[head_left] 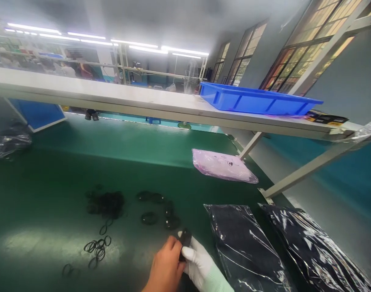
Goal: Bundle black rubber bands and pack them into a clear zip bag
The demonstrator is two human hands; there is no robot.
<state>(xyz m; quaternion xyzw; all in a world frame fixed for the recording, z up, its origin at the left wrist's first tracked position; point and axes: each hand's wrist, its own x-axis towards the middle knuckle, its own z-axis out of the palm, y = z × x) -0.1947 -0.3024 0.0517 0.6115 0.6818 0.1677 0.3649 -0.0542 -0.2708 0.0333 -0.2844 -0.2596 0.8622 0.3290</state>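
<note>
At the bottom centre my bare left hand [165, 267] and my white-gloved right hand [200, 265] meet on a small black part [184, 242]; both pinch it just above the green mat [51, 243]. Loose black rubber rings [97, 248] lie on the mat to the left of my hands. Farther back sits a dark heap of rings [108, 202], with a few separate black coils [149, 218] beside it. Right of my gloved hand lies a black item in a clear plastic bag [246, 247].
A second bagged black item [313, 247] lies at the right edge. A pink bag [222, 165] rests farther back. Overhead runs a white shelf [112, 97] holding a blue tray [255, 101]. Slanted white struts [307, 168] stand at right. Crumpled dark plastic [9, 142] sits far left.
</note>
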